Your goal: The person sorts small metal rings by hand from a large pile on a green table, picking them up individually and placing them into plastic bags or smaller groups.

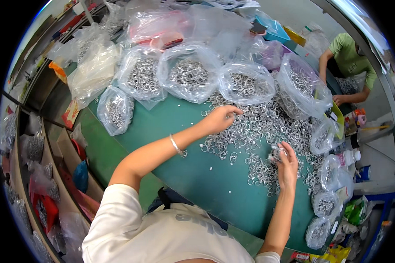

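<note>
A big loose heap of small silver metal rings (267,127) is spread over the green table (184,175). My left hand (221,118) reaches out over the heap's left side, fingers pinched together at the rings; whether it holds any is hard to tell. There is a thin bracelet on that wrist. My right hand (286,163) is lower and to the right, closed around a small bunch of rings (276,153) at the heap's near edge.
Clear plastic bags of rings (188,76) line the table's far side, smaller bags (324,206) its right edge. Another person in a green shirt (351,57) works at the far right. Shelves with bags (39,144) stand on the left. Bottles (351,155) stand right.
</note>
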{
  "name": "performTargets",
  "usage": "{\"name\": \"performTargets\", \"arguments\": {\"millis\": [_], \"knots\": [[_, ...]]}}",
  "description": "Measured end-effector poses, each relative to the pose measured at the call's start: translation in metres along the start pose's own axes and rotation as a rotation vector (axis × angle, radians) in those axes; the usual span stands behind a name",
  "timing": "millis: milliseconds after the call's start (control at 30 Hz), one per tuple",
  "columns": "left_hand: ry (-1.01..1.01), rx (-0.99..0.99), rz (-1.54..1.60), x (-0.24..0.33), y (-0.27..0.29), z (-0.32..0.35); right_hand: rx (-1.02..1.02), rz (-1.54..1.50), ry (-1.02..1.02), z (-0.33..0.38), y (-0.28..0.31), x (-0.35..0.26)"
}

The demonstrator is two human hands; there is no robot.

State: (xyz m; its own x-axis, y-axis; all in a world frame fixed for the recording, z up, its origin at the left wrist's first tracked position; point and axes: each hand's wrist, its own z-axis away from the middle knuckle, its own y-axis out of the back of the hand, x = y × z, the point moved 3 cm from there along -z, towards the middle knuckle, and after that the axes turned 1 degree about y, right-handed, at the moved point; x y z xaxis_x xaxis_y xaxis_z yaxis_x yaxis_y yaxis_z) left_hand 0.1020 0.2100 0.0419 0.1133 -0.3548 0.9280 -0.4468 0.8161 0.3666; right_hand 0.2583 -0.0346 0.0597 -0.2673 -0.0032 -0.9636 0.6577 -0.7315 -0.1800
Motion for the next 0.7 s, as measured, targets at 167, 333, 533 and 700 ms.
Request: {"name": "performTargets", "arguments": {"millis": [167,333,533,700], "knots": [[0.032,-0.089,-0.785,0.005,-0.023,0.046,-0.077,0.611,0.269,-0.003,-0.029,0.006],[-0.069,-0.225,-0.698,0.004,-0.035,0.056,-0.328,1.122,0.603,-0.002,-0.099,0.038],[-0.282,-0.137,-0.642,-0.006,-0.036,0.064,-0.263,1.157,0.728,-0.007,-0.079,0.052],[-0.200,0.000,-0.089,-0.028,-0.025,0.043,-0.160,0.987,0.729,-0.010,-0.051,0.040]]}}
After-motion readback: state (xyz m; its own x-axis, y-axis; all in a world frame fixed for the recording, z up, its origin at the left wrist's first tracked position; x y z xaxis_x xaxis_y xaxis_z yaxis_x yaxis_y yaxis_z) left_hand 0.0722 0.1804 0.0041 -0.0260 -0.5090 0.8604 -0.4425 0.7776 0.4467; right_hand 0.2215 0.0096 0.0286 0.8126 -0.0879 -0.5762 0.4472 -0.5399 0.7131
